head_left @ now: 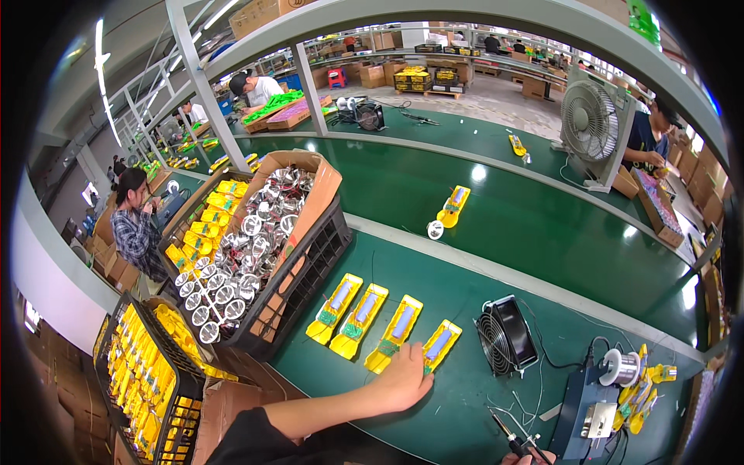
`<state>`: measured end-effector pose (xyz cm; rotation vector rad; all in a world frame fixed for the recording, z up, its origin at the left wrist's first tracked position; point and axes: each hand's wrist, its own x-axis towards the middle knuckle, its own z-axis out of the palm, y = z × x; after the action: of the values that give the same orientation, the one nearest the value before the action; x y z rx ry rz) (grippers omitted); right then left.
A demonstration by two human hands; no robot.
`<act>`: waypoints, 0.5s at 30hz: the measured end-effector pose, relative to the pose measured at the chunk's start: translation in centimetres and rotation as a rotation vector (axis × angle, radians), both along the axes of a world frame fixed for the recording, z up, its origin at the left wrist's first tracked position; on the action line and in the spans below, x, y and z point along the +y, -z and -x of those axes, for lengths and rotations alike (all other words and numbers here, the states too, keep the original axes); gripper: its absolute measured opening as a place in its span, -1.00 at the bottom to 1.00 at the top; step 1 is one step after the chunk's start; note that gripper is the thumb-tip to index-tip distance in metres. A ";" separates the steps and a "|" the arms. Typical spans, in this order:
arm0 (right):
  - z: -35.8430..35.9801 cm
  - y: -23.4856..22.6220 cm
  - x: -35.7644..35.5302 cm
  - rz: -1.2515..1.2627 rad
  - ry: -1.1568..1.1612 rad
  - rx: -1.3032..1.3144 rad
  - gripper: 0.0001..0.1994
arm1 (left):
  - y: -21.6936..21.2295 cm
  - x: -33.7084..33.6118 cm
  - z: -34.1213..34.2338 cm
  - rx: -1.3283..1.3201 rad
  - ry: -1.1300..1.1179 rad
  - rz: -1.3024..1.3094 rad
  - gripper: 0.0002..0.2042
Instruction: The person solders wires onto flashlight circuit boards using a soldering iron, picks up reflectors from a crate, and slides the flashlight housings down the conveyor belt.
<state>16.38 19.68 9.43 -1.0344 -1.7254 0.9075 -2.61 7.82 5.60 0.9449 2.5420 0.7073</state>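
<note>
Four yellow plastic housings lie in a slanted row on the green bench, each with a pale purple cylindrical cell and a green circuit board. At the near end of the rightmost housing [442,346], my left hand [399,380] has its fingers closed on the edge, hiding that end. The third housing [397,329] lies right beside my fingers. At the lower edge my right hand [528,458], mostly cut off, grips a soldering iron [511,438] with its tip pointing up and left. Thin pale wires [523,407] lie just beyond the tip.
A black fan [508,335] stands right of the row. Nearer sit a blue soldering station [581,415], a solder spool [621,367] and more yellow parts [639,395]. Black crates [310,267] of reflectors and housings crowd the left. One housing [453,208] rests on the belt; co-workers sit beyond.
</note>
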 end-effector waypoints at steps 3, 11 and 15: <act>-2.0 3.0 1.3 -0.065 -0.004 0.088 -0.77 | -4.2 1.9 1.2 0.077 0.150 0.194 -0.60; -2.8 1.6 1.8 0.031 -0.058 0.032 -0.72 | 3.4 12.4 22.6 0.767 0.340 0.156 -0.95; -2.7 2.8 1.9 -0.073 0.052 0.152 -0.68 | 3.9 13.6 24.3 0.759 0.474 0.299 -0.93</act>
<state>19.09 21.53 6.67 -0.9346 -1.5867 0.8610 -26.90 21.39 1.65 1.8678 2.6945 -0.2211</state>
